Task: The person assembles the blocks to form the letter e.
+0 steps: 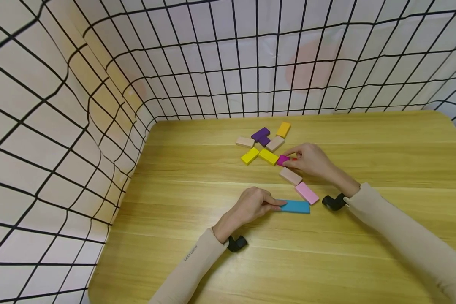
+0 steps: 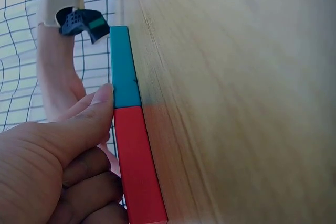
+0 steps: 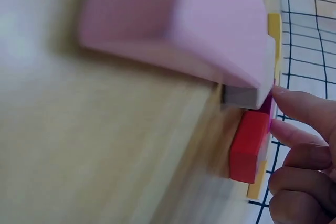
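My left hand point(image 1: 251, 205) grips the near-left end of a blue block point(image 1: 297, 207) with thumb and fingers. In the left wrist view a red block point(image 2: 139, 166) lies end to end with this blue block, right beside the curled fingers. The hand hides that red block in the head view. Farther up the table, my right hand point(image 1: 311, 160) pinches a small magenta block point(image 1: 283, 160) between thumb and index finger. Another red block point(image 3: 247, 148) lies beside the magenta one, partly covered by those fingers in the head view.
A pink block point(image 1: 307, 193) and a pale wooden block point(image 1: 290, 176) run between the two hands. Beyond the magenta block lie yellow blocks point(image 1: 268, 156), purple blocks point(image 1: 260, 134), pale blocks point(image 1: 245, 142) and an orange block point(image 1: 283, 129). Black wire mesh point(image 1: 228, 63) borders the table.
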